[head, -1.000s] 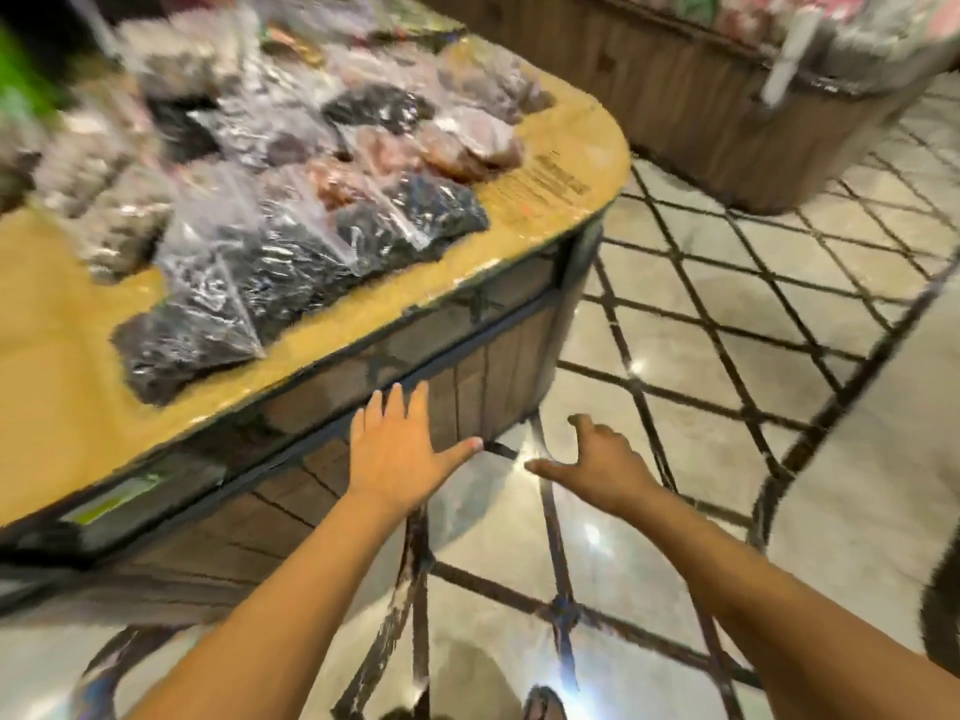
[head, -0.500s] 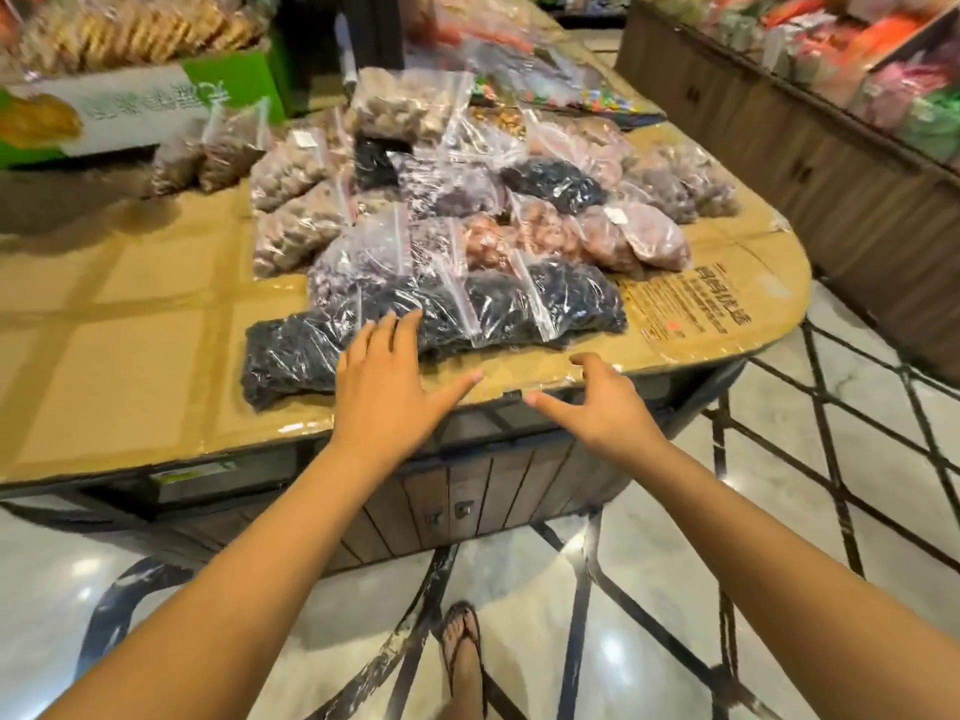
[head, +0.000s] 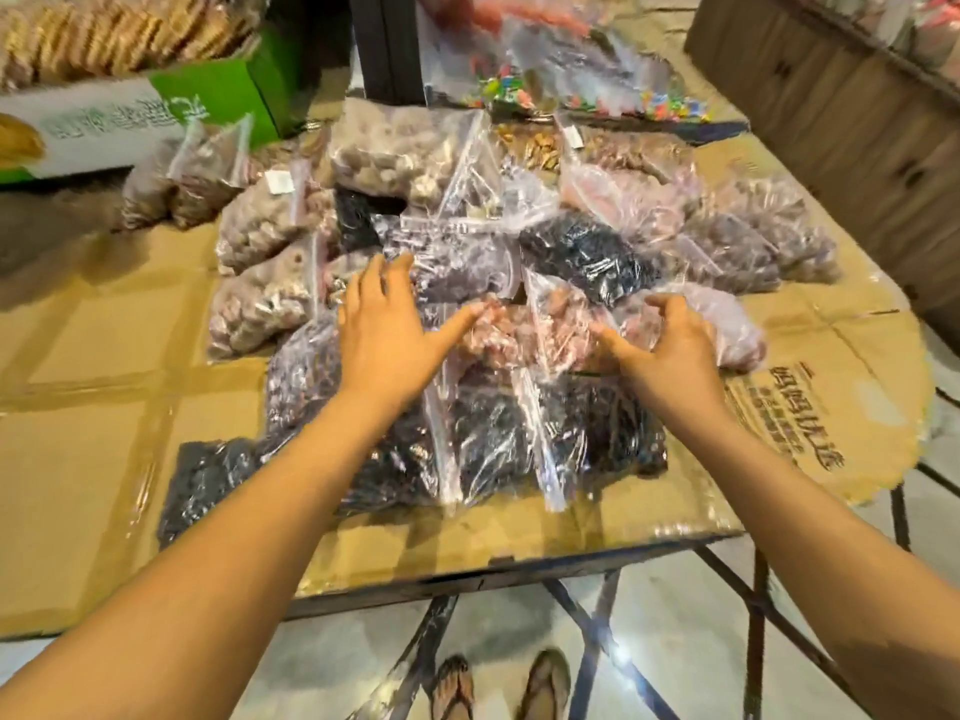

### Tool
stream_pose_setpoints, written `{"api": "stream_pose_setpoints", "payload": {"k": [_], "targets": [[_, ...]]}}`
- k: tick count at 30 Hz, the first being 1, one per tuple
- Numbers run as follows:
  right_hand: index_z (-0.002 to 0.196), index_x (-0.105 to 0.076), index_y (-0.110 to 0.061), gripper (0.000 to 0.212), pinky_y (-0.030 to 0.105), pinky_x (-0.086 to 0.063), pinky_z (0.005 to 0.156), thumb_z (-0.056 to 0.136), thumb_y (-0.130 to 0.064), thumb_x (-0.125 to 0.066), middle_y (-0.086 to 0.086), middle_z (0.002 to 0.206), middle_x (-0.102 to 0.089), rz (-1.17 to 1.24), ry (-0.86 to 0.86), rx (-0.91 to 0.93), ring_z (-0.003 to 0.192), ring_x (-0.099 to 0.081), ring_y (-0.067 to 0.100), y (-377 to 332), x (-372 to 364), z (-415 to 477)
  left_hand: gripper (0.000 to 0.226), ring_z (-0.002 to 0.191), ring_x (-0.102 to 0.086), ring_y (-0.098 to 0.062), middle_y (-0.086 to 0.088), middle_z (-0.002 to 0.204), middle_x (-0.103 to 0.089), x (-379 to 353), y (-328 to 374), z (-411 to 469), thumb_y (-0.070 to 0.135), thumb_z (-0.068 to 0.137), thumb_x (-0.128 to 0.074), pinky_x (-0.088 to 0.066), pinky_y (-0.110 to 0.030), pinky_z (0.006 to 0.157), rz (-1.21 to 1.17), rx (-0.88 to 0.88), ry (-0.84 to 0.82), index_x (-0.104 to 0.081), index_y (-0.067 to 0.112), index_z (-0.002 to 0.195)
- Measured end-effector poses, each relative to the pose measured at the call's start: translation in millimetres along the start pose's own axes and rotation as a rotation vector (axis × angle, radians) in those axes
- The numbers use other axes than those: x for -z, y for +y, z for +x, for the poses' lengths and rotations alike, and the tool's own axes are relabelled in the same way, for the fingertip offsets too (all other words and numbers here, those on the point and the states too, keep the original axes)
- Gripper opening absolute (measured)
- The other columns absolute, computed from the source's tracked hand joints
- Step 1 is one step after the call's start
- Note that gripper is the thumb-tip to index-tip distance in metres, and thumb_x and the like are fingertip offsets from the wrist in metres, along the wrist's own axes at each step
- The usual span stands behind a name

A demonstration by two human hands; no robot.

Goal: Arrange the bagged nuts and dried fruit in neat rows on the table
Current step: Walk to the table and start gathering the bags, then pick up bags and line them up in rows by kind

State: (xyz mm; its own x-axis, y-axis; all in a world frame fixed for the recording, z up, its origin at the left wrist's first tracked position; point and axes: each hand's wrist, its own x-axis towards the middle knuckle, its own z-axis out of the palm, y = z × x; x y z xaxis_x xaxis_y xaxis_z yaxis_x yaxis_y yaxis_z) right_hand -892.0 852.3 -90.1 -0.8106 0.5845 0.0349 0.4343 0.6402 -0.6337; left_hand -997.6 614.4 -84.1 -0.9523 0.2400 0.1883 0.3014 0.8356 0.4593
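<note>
At the centre of the frame, both hands reach over a heap of clear zip bags (head: 519, 262) lying on the cardboard-covered table (head: 104, 459). The left hand (head: 387, 335) is spread flat, fingers straight and thumb wide, over a purplish bag. That looks like a pose for steadying or sliding the bag rather than lifting it. The right hand (head: 670, 350) has loosely curled fingers and its thumb pointing inward, with no plastic visibly caught in it.

Between the two thumbs lies a pinkish bag (head: 540, 324), probably the one they mean to frame and pull free. The dark fruit bags (head: 493, 439) at lower centre overlap along the near edge like a rough first row, while those behind are jumbled. A green box (head: 223, 90) stands at the upper left.
</note>
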Motion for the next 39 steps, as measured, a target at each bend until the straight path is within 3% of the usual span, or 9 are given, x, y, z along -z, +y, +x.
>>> {"api": "stream_pose_setpoints", "payload": {"k": [10,13,15,19,23,25,29,34,39], "targets": [[0.144,-0.019,-0.003,0.120,0.050,-0.034,0.107,0.062,-0.086,-0.048,0.020,0.148,-0.033,-0.300,-0.245,-0.110,0.135,-0.031,0.040,-27,-6,112,0.122,0.143,-0.025,-0.033,-0.016,0.156,-0.024,2,-31,73,0.080,0.059,-0.055,-0.028,-0.054,0.114,-0.175,0.225,0.029,-0.018,0.010,0.152],[0.145,-0.014,-0.005,0.137,0.041,-0.050,0.075,0.048,-0.097,-0.040,0.020,0.139,-0.045,-0.326,-0.297,-0.166,0.117,-0.051,0.039,-22,-16,123,0.131,0.145,-0.018,-0.033,-0.014,0.158,-0.017,15,-44,94,0.084,0.051,-0.053,-0.023,-0.054,0.116,-0.239,0.197,0.061,-0.014,0.013,0.153],[0.145,-0.016,-0.008,0.152,0.030,-0.034,0.054,0.029,-0.105,-0.030,0.020,0.131,-0.053,-0.333,-0.308,-0.177,0.093,-0.054,0.032,-17,-21,131,0.131,0.148,-0.007,-0.031,-0.012,0.161,-0.008,25,-47,112,0.084,0.051,-0.053,-0.012,-0.052,0.119,-0.181,0.102,0.089,-0.010,0.014,0.154],[0.146,-0.015,-0.017,0.151,0.048,-0.051,0.085,0.024,-0.103,-0.036,0.016,0.139,-0.047,-0.399,-0.320,-0.236,0.112,-0.055,0.039,-20,-25,141,0.132,0.148,-0.006,-0.033,-0.009,0.162,-0.010,47,-43,160,0.083,0.049,-0.057,-0.008,-0.049,0.120,-0.006,-0.199,0.005,-0.014,0.016,0.154],[0.144,-0.021,-0.019,0.153,0.045,-0.048,0.079,0.016,-0.103,-0.037,0.015,0.121,-0.053,-0.384,-0.318,-0.293,0.102,-0.056,0.036,-19,-29,143,0.128,0.146,-0.016,-0.033,-0.010,0.158,-0.024,56,-25,203,0.075,0.051,-0.069,-0.014,-0.047,0.119,0.191,-0.385,-0.200,-0.019,0.016,0.153],[0.147,-0.014,-0.023,0.148,0.043,-0.047,0.082,0.024,-0.101,-0.044,0.015,0.134,-0.049,-0.366,-0.296,-0.299,0.113,-0.053,0.039,-19,-31,141,0.130,0.139,-0.028,-0.033,-0.014,0.152,-0.034,54,-21,216,0.080,0.048,-0.064,-0.021,-0.043,0.115,0.266,-0.441,-0.282,-0.025,0.011,0.151],[0.142,-0.024,-0.020,0.146,0.051,-0.049,0.090,0.022,-0.099,-0.043,0.016,0.134,-0.049,-0.354,-0.273,-0.315,0.111,-0.054,0.039,-24,-31,137,0.131,0.114,-0.050,-0.035,-0.017,0.126,-0.053,54,-12,227,0.100,0.040,-0.042,-0.039,-0.046,0.099,0.415,-0.447,-0.248,-0.043,0.007,0.133],[0.145,-0.019,-0.024,0.149,0.052,-0.047,0.094,0.018,-0.098,-0.047,0.014,0.140,-0.045,-0.283,-0.253,-0.329,0.117,-0.050,0.038,-21,-33,136,0.118,0.116,-0.054,-0.034,-0.016,0.135,-0.054,51,-32,210,0.085,0.053,-0.063,-0.045,-0.041,0.096,0.232,-0.264,-0.362,-0.039,0.007,0.138],[0.143,-0.023,-0.019,0.140,0.055,-0.039,0.102,0.030,-0.095,-0.055,0.017,0.140,-0.043,-0.260,-0.250,-0.362,0.128,-0.040,0.040,-20,-36,135,0.106,0.092,-0.060,-0.022,-0.002,0.103,-0.063,45,-55,177,0.081,0.049,-0.071,-0.051,-0.034,0.076,-0.058,-0.072,-0.124,-0.047,0.012,0.126]]}}
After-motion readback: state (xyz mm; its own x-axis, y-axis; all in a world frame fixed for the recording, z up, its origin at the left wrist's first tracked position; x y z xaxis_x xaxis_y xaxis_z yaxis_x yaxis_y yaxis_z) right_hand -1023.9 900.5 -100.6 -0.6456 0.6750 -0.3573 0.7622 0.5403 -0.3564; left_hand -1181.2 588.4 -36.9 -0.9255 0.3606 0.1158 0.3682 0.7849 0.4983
